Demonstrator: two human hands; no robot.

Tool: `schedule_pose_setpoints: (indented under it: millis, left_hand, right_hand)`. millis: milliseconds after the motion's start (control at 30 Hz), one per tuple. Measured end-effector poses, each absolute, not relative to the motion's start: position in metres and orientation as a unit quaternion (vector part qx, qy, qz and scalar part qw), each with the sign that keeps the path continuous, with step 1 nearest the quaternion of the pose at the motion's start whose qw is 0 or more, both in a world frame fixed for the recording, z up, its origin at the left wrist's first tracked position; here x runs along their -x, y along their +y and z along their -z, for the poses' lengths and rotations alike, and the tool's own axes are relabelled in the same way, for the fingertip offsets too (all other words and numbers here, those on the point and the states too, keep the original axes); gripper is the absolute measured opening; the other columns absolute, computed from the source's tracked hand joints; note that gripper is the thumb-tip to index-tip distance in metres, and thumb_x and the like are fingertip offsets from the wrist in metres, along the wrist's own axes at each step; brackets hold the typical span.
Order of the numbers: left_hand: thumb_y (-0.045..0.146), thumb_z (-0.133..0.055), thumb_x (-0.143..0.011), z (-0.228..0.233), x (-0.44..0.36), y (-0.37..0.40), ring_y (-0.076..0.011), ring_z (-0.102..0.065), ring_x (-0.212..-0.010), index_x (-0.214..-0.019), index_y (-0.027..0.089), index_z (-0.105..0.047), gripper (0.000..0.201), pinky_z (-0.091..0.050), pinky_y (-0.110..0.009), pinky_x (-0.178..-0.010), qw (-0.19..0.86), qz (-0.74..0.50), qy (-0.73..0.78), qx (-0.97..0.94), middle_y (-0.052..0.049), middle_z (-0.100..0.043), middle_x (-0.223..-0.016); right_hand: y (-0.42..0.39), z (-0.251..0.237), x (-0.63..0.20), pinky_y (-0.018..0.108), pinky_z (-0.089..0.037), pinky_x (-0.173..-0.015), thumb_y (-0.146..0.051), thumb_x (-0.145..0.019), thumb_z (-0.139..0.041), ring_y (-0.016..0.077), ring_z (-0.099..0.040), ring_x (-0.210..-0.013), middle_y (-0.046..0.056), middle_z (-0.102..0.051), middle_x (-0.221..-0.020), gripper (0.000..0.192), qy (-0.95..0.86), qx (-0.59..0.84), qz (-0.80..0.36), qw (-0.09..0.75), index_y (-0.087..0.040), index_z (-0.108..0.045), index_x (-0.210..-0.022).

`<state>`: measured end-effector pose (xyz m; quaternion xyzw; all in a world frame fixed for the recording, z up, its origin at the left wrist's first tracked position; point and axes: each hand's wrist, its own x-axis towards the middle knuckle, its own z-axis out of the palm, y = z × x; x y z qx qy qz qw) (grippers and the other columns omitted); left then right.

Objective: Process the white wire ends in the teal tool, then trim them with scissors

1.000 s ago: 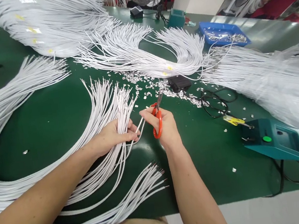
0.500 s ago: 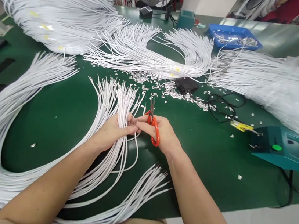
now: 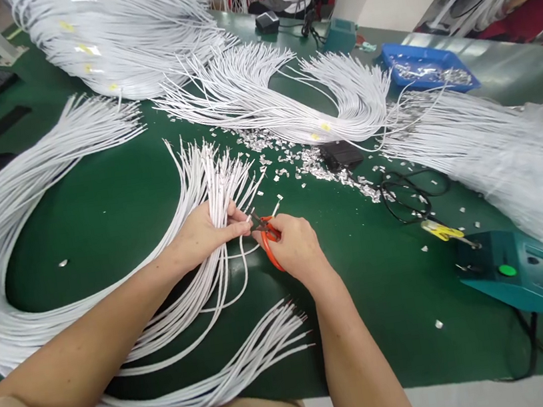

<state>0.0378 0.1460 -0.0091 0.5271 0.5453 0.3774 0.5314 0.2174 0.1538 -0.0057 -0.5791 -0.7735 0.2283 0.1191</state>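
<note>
My left hand (image 3: 205,233) rests on a curved bundle of white wires (image 3: 185,202) on the green table (image 3: 112,219) and pinches a wire end between thumb and fingers. My right hand (image 3: 292,247) grips small orange-handled scissors (image 3: 266,234), their blades pointing left at the wire end by my left fingertips. A second fan of white wires (image 3: 252,354) lies near the table's front edge, under my forearms.
Small silvery cut scraps (image 3: 305,158) litter the table beyond my hands. A teal box with a green button (image 3: 518,270) and a yellow tool (image 3: 440,230) sit at right. Large white wire bundles (image 3: 247,99) and a blue tray (image 3: 427,67) lie farther back. A person sits at the far end.
My right hand has moved left toward my left hand and turned the scissors from pointing up and away to pointing at the wire end held by my left fingers.
</note>
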Motion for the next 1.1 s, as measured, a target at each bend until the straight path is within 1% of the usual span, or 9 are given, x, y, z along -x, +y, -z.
schedule_pose_setpoints:
  millis: [133,267,433,533,767,900,1000,1067,1100]
  left_hand:
    - [0.036,-0.070,-0.071,0.0089,-0.0363,0.1473,-0.0198,-0.064,-0.075,-0.072,0.018,-0.057,0.022,-0.049,-0.035,-0.076,0.509,-0.360,0.550,-0.556,-0.003,-0.069,-0.077]
    - [0.035,-0.069,-0.071,0.0091,-0.0356,0.1480,-0.0202,-0.065,-0.075,-0.073,0.018,-0.057,0.020,-0.050,-0.036,-0.076,0.513,-0.358,0.553,-0.550,-0.004,-0.069,-0.081]
    - [0.034,-0.072,-0.067,0.0086,-0.0352,0.1488,-0.0196,-0.064,-0.075,-0.074,0.018,-0.056,0.023,-0.049,-0.034,-0.074,0.506,-0.359,0.555,-0.554,-0.003,-0.068,-0.083]
    - [0.030,-0.074,-0.064,0.0082,-0.0369,0.1488,-0.0196,-0.064,-0.073,-0.073,0.019,-0.053,0.025,-0.048,-0.034,-0.073,0.503,-0.372,0.569,-0.534,-0.001,-0.067,-0.076]
    - [0.025,-0.067,-0.073,0.0039,-0.0410,0.1451,-0.0166,-0.066,-0.068,-0.075,0.019,-0.045,0.022,-0.049,-0.033,-0.075,0.559,-0.409,0.526,-0.493,0.000,-0.069,-0.072]
    - [0.029,-0.061,-0.078,0.0016,-0.0400,0.1445,-0.0157,-0.065,-0.068,-0.075,0.021,-0.040,0.023,-0.045,-0.028,-0.066,0.581,-0.390,0.504,-0.506,0.001,-0.066,-0.069]
    - [0.030,-0.060,-0.079,0.0009,-0.0396,0.1443,-0.0134,-0.061,-0.063,-0.075,0.021,-0.038,0.025,-0.041,-0.025,-0.059,0.592,-0.387,0.503,-0.497,0.001,-0.066,-0.071]
    - [0.029,-0.061,-0.079,0.0016,-0.0395,0.1440,-0.0118,-0.059,-0.060,-0.076,0.020,-0.038,0.024,-0.041,-0.025,-0.059,0.601,-0.389,0.501,-0.487,0.000,-0.066,-0.073]
    - [0.028,-0.061,-0.079,0.0023,-0.0395,0.1437,-0.0113,-0.058,-0.060,-0.077,0.020,-0.039,0.024,-0.041,-0.025,-0.059,0.607,-0.387,0.498,-0.484,0.000,-0.066,-0.074]
  right_hand:
    - [0.1535,0.0059,-0.2185,0.028,-0.026,-0.058,-0.036,-0.082,-0.056,0.0136,-0.051,-0.059,0.002,-0.062,-0.066,0.030,-0.798,0.564,-0.180,0.114,-0.019,-0.056,-0.058]
    - [0.1535,0.0051,-0.2190,0.028,-0.026,-0.060,-0.035,-0.083,-0.056,0.0136,-0.053,-0.062,0.002,-0.062,-0.068,0.029,-0.804,0.559,-0.174,0.102,-0.019,-0.057,-0.058]
    - [0.1536,0.0047,-0.2167,0.028,-0.026,-0.060,-0.038,-0.084,-0.056,0.0142,-0.053,-0.064,0.002,-0.063,-0.070,0.029,-0.796,0.569,-0.180,0.096,-0.020,-0.058,-0.061]
    - [0.1535,0.0057,-0.2154,0.028,-0.025,-0.059,-0.042,-0.084,-0.056,0.0136,-0.051,-0.061,0.002,-0.062,-0.067,0.032,-0.794,0.569,-0.188,0.098,-0.020,-0.057,-0.061]
    - [0.1535,0.0083,-0.2138,0.028,-0.025,-0.057,-0.042,-0.085,-0.055,0.0140,-0.051,-0.060,0.003,-0.061,-0.067,0.032,-0.791,0.578,-0.182,0.088,-0.019,-0.058,-0.063]
    - [0.1531,0.0104,-0.2146,0.028,-0.026,-0.057,-0.044,-0.085,-0.053,0.0140,-0.050,-0.060,0.003,-0.060,-0.068,0.034,-0.789,0.576,-0.185,0.103,-0.020,-0.059,-0.062]
    - [0.1539,0.0105,-0.2189,0.027,-0.026,-0.055,-0.045,-0.081,-0.058,0.0132,-0.046,-0.057,0.001,-0.057,-0.063,0.033,-0.773,0.576,-0.234,0.128,-0.019,-0.059,-0.060]
    - [0.1549,0.0082,-0.2215,0.026,-0.028,-0.053,-0.044,-0.076,-0.063,0.0123,-0.045,-0.055,-0.001,-0.055,-0.060,0.029,-0.734,0.578,-0.311,0.175,-0.019,-0.061,-0.061]
    - [0.1553,0.0065,-0.2220,0.025,-0.030,-0.054,-0.042,-0.075,-0.064,0.0121,-0.046,-0.056,-0.001,-0.056,-0.060,0.026,-0.704,0.575,-0.358,0.214,-0.019,-0.063,-0.064]
